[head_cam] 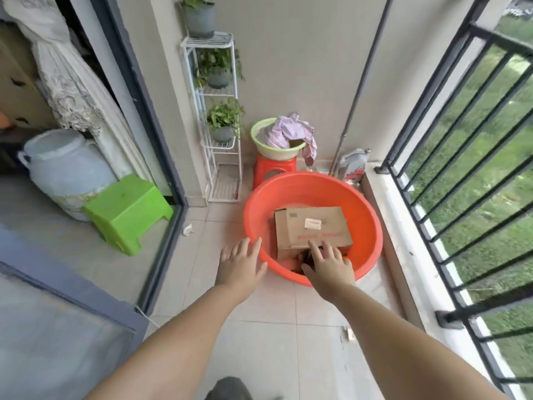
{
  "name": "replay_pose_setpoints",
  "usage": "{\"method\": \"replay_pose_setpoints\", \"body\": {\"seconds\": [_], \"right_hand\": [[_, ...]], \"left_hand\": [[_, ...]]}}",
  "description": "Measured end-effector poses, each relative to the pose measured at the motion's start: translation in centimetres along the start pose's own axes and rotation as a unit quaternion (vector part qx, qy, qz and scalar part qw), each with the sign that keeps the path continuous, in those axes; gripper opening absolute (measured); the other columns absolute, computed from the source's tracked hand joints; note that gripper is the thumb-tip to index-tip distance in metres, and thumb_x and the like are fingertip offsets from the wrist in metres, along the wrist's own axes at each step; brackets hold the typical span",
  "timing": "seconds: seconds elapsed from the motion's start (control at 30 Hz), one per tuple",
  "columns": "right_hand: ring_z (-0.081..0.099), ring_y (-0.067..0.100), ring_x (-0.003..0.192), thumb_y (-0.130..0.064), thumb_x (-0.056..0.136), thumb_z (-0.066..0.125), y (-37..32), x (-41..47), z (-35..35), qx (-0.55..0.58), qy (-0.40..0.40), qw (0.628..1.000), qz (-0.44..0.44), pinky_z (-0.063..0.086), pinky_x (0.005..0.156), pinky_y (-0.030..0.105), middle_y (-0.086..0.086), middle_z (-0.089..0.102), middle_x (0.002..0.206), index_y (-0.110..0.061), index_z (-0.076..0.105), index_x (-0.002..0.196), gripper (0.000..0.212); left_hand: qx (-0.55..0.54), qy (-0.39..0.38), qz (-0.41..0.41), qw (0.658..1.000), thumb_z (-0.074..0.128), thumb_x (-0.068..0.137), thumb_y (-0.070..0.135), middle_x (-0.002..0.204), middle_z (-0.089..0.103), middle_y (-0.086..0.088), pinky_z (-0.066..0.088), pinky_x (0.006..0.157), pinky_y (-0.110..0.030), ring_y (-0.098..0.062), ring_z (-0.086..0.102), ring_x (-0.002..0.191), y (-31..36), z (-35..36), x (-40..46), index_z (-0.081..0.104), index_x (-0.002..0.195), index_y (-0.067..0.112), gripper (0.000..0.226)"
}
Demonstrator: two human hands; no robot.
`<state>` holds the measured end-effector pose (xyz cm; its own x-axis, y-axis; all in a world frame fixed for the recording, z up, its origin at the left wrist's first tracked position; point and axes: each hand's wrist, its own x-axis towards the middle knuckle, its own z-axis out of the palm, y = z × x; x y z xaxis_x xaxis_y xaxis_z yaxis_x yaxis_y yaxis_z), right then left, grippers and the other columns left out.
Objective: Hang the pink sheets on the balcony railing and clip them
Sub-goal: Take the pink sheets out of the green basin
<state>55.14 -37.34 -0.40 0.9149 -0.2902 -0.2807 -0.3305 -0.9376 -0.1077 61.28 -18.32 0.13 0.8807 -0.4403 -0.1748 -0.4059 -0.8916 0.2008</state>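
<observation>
- Head view: both bare arms are being stretched forward over the tiled balcony floor toward an orange basin [313,194] in the middle of the scene.
- The left hand [240,262] is being held flat with fingers spread, nothing gripped, its fingertips at the basin's near-left rim.
- The right hand [328,264] is being held with fingers spread over the basin's near edge, fingertips at the near edge of a cardboard box [313,229] lying inside; contact cannot be told.
- The pink sheets [291,131] are being kept bunched in a green basin [261,137] on a red stool [274,168], beyond the orange basin by the far wall, one end drooping over the rim.
- The balcony railing [450,134] is being seen along the right, bare of cloth.
</observation>
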Motion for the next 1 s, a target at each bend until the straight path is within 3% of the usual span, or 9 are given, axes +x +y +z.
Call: {"method": "replay_pose_setpoints", "body": {"seconds": [0.2,0.6,0.83,1.0], "right_hand": [[0.011,0.024,0.144,-0.050,0.093,0.027,-2.8,12.9,-3.8,-0.019,0.000,0.999,-0.027,0.025,0.110,0.045,0.003,0.009,0.157,-0.030,0.004,0.148,0.062],[0.015,0.023,0.143,-0.050,0.094,0.025,-11.2,35.5,-8.4,0.050,-0.017,0.997,0.054,0.026,0.110,0.044,0.004,0.011,0.157,-0.029,0.003,0.148,0.062],[0.016,0.024,0.143,-0.048,0.094,0.029,-8.9,47.4,-9.9,0.083,-0.036,0.990,0.106,0.027,0.109,0.043,0.004,0.014,0.156,-0.028,0.005,0.148,0.062],[0.015,0.026,0.143,-0.044,0.095,0.029,-6.6,56.7,-11.8,0.092,-0.056,0.988,0.114,0.028,0.109,0.043,0.006,0.014,0.156,-0.028,0.004,0.148,0.060]], "left_hand": [[0.000,0.019,-0.024,1.000,0.032,0.096,0.043,0.154,0.023,-0.004,0.014,0.116,-0.039,-0.019,0.023,0.142,-4.0,-2.7,12.0,0.011,0.149,0.022,0.061],[0.018,-0.029,0.025,0.999,0.031,0.096,0.045,0.154,0.023,-0.003,0.019,0.117,-0.040,-0.022,0.024,0.141,-15.4,-9.2,36.8,0.012,0.149,0.023,0.060],[0.008,-0.068,0.082,0.994,0.033,0.095,0.044,0.149,0.030,-0.002,0.028,0.112,-0.039,-0.022,0.026,0.139,-14.7,-9.8,50.7,0.015,0.148,0.022,0.060],[-0.022,-0.102,0.076,0.992,0.032,0.096,0.042,0.151,0.028,-0.006,0.033,0.109,-0.039,-0.024,0.028,0.139,-13.1,-11.0,60.4,0.019,0.147,0.019,0.058]]}}
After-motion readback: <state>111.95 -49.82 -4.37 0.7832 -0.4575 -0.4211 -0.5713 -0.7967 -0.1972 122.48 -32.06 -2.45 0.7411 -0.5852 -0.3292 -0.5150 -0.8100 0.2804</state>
